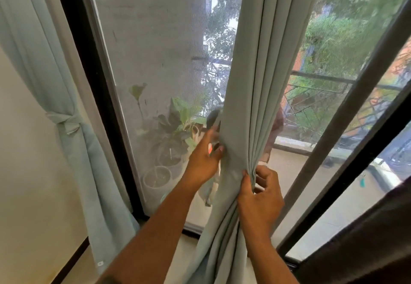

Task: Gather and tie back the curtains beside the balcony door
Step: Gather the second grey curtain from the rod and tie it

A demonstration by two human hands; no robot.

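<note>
a: where are your hands on it?

b: your right hand (259, 197) pinches the gathered folds of the pale green curtain (249, 97) at about its mid-height, thumb in front, the other fingers (265, 173) curled round behind the bunch. your left hand (203, 161) sits at the curtain's left edge, fingers bent and closing on the cloth there; they are blurred, so you cannot tell just how much fabric they hold.

a: and what is hard to see?

b: the tips of your left fingers, and a strip of cloth (209, 191) that hangs below that hand, half hidden behind your wrist; whether it is a tie-back you cannot tell. the curtain's top runs out of the picture, and its hem is cut off at the bottom edge between your forearms.

a: how does the curtain lie?

b: it hangs in front of the balcony door (155, 61), its long axis running top to bottom, leaning a little to the left lower down, folds pressed narrow where your right hand grips and spreading again below. at the far left a second curtain (55, 72) hangs against the wall, already drawn in with a knotted band (63, 120). through the mesh you see potted plants (175, 128) on the balcony floor and a railing (322, 78) to the right.
</note>
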